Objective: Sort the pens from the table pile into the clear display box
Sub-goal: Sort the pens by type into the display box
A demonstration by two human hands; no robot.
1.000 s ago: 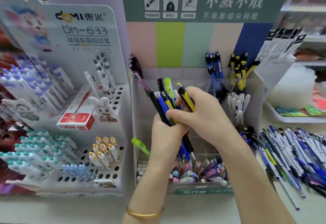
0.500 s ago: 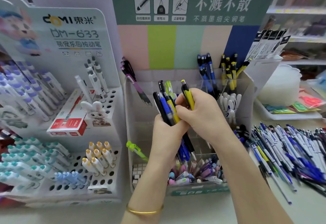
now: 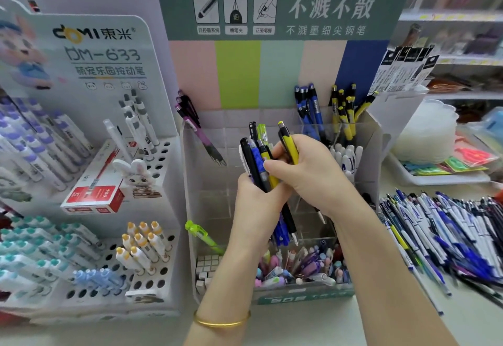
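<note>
Separating one colour: left hand point(image 3: 253, 209) grips a pen bundle point(image 3: 257, 160) above the clear display box point(image 3: 366, 160); right hand point(image 3: 307, 171) pinches a yellow pen point(image 3: 289, 145) from it. Next move likely calls for lowering it tip-down among the standing yellow pens point(image 3: 345, 111); table pile point(image 3: 441, 226) lies right.

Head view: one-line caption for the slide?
Left hand grips a mixed pen bundle while the right hand pinches a yellow pen over the clear display box.

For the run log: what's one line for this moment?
left hand grips pen bunch | right hand pinches yellow pen | both over box | pile on table
</note>
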